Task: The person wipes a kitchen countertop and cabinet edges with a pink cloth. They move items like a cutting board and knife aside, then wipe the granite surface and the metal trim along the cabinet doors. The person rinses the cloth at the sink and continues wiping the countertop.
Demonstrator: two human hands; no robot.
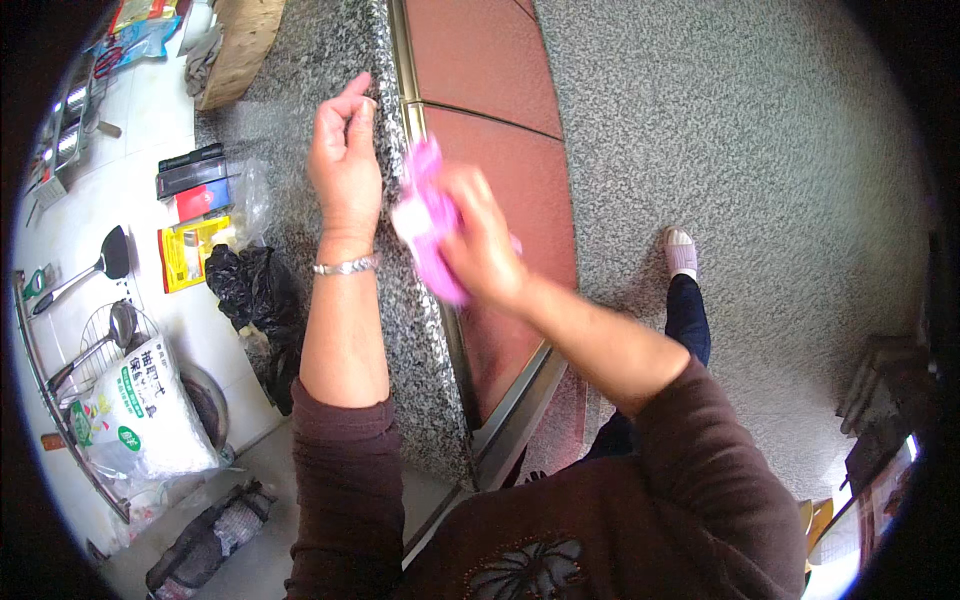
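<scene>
My right hand (480, 232), slightly blurred, grips a bunched pink cloth (435, 225) with a pale patch. It is at the edge of the speckled granite countertop (412, 360), beside the metal strip along the top of the red cabinet doors (487, 180). My left hand (346, 157) is raised over the counter near that edge, wrist bent and fingers curled, one finger pointing away. Thumb and a fingertip come close together; whether something thin is between them cannot be told. A silver bracelet is on the left wrist.
Along the tiled wall at left lie a black plastic bag (255, 292), a yellow packet (184, 255) and dark boxes (191, 176). A spatula (112, 255), a ladle (120, 326) and a white printed bag (142, 412) hang from a rail. A wooden board (244, 49) stands farther along. Speckled floor (750, 150) lies right.
</scene>
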